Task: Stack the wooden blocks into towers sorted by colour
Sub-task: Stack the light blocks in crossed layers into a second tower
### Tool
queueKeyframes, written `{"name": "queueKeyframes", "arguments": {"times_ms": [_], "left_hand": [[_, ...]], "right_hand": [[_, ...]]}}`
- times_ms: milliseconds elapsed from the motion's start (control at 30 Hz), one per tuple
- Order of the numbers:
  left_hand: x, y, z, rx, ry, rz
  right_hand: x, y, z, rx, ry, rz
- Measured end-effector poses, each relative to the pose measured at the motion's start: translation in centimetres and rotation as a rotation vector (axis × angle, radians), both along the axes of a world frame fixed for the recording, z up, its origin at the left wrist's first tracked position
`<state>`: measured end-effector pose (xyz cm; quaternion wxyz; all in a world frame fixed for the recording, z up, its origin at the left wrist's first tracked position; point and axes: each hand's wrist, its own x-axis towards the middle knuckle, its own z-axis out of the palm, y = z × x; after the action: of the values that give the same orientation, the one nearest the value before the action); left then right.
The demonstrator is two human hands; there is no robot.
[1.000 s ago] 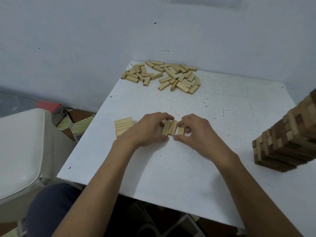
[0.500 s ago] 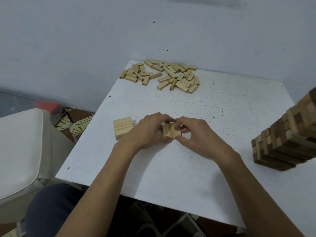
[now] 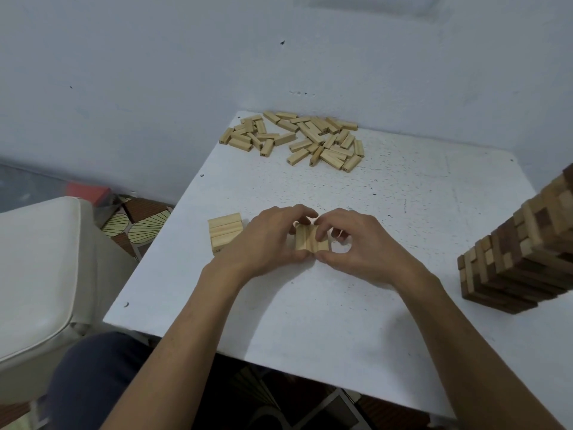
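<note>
Fingers (image 3: 298,212) of left hand (image 3: 266,240) and right hand (image 3: 361,248) pinch pale oblong blocks (image 3: 310,242).

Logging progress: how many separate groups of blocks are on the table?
4: loose pile at the far edge; small stack beside the left hand; a row held between it and the right hand; tall tower at the right, partly cropped.

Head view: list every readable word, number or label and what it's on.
Pile of pale blocks: dark number-like marks on several end faces, too small to read.
Small pale stack: one such mark low on its near end, unreadable.
Nothing else bears text.
</note>
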<state>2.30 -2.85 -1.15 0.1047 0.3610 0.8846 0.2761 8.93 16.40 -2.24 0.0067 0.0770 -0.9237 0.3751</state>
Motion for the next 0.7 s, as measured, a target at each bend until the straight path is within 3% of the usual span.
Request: {"name": "queueKeyframes", "arguments": {"times_ms": [700], "left_hand": [[-1.3, -11.4, 1.1, 0.09, 0.06, 0.327]], "right_hand": [[-7.0, -9.6, 1.7, 0.031, 0.037, 0.251]]}}
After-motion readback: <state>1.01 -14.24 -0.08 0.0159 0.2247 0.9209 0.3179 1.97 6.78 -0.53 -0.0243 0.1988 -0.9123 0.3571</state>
